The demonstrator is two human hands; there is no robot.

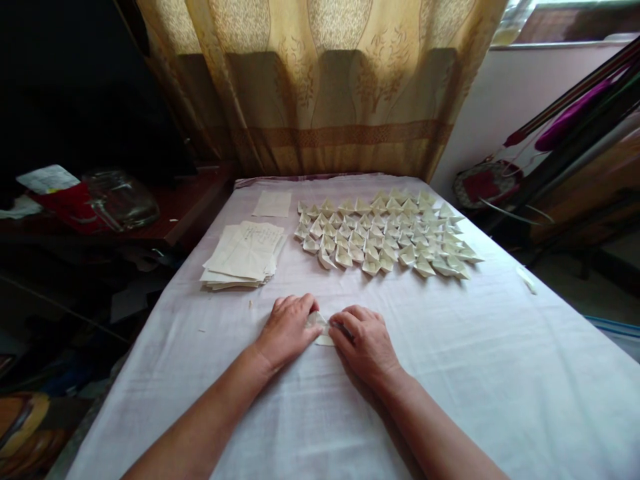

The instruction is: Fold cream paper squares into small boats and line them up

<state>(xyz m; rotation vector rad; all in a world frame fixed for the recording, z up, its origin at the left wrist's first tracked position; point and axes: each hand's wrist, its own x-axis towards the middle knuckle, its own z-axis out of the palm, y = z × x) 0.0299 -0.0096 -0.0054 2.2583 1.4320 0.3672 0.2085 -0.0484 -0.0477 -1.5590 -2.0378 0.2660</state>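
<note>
A small folded piece of paper lies on the cloth-covered table between my two hands. My left hand grips its left side, fingers curled and thumb near the middle. On the other side, my right hand pinches the paper's right part with thumb and fingertips. Much of the fold is hidden behind my fingers. Beyond my hands, several folded paper boats stand in close rows. A stack of flat paper sheets, the top one with handwriting, sits farther to the left.
A single square sheet lies behind the stack. A white cloth covers the table. At the left, a dark red cabinet carries a glass jar. A patterned curtain hangs at the far edge, and a small bag is at the right.
</note>
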